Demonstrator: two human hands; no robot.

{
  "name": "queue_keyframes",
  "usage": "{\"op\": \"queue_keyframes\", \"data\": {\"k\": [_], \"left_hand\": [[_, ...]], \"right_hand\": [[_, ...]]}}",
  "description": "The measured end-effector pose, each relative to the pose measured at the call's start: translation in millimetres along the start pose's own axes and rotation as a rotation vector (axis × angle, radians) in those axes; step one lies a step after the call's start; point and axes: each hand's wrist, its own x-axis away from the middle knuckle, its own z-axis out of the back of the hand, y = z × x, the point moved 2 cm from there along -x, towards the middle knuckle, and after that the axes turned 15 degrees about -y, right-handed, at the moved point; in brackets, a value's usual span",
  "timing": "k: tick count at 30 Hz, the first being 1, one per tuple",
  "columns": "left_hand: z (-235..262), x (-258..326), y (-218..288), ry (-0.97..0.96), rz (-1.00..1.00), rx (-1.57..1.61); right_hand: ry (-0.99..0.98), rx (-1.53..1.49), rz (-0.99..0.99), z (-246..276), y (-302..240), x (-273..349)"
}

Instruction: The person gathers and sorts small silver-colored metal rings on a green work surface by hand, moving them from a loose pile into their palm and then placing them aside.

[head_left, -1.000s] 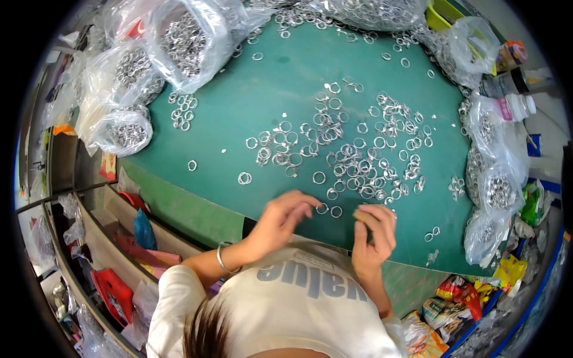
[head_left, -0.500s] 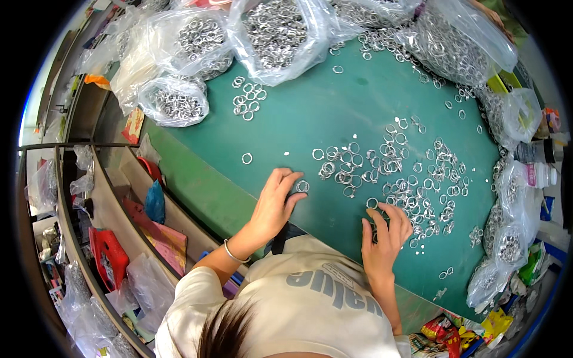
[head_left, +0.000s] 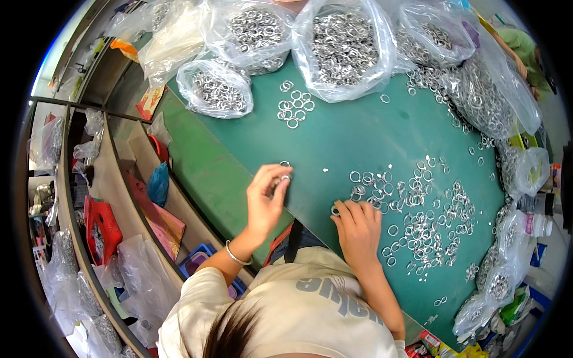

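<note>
My left hand (head_left: 265, 200) is above the left part of the green table, with a silver metal ring (head_left: 286, 177) pinched between thumb and fingertips. Just beyond its fingertips, another silver ring (head_left: 285, 163) lies on the table. My right hand (head_left: 360, 231) is low over the table, fingers bent and thumb drawn in around a silver ring (head_left: 335, 210) at its fingertips. To the right of that hand spreads a loose heap of silver rings (head_left: 424, 235), some in small clumps. A smaller group of rings (head_left: 294, 110) lies farther off, near the bags.
Clear plastic bags full of rings line the far edge, including a large open bag (head_left: 345, 48) and a smaller bag (head_left: 216, 90). More filled bags (head_left: 500, 280) border the right side. Shelves with a red basket (head_left: 101, 230) stand at left. Another person's arm (head_left: 514, 56) shows at upper right.
My left hand has closed its fingertips on a ring. My right hand has moved left, away from the heap, with a ring at its fingertips. The whole view has shifted.
</note>
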Motion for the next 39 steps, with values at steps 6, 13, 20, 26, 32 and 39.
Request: {"op": "queue_keyframes", "data": {"k": [6, 13, 20, 26, 32, 39], "left_hand": [[35.3, -50.6, -15.1, -0.064, 0.108, -0.263], [38.3, -46.7, -4.5, -0.300, -0.157, -0.538], [26.6, -36.0, -13.9, -0.215, -0.214, -0.818], [-41.8, -19.9, 20.9, -0.468, -0.325, -0.605], [-142.9, -3.3, 42.2, -0.836, -0.556, -0.686], [-131.1, -11.3, 44.6, -0.768, -0.445, -0.545]], "right_hand": [[-0.036, -0.040, -0.033, -4.2, -3.4, 5.0], [-0.037, -0.082, -0.065, 1.5, -2.0, 10.1], [0.060, -0.074, -0.179, 13.2, 11.0, 46.8], [0.117, 0.084, -0.557, 25.2, 36.7, 96.7], [0.320, -0.027, -0.550, 25.0, 49.2, 86.0], [0.248, -0.004, -0.621, 37.2, 53.0, 127.8]]}}
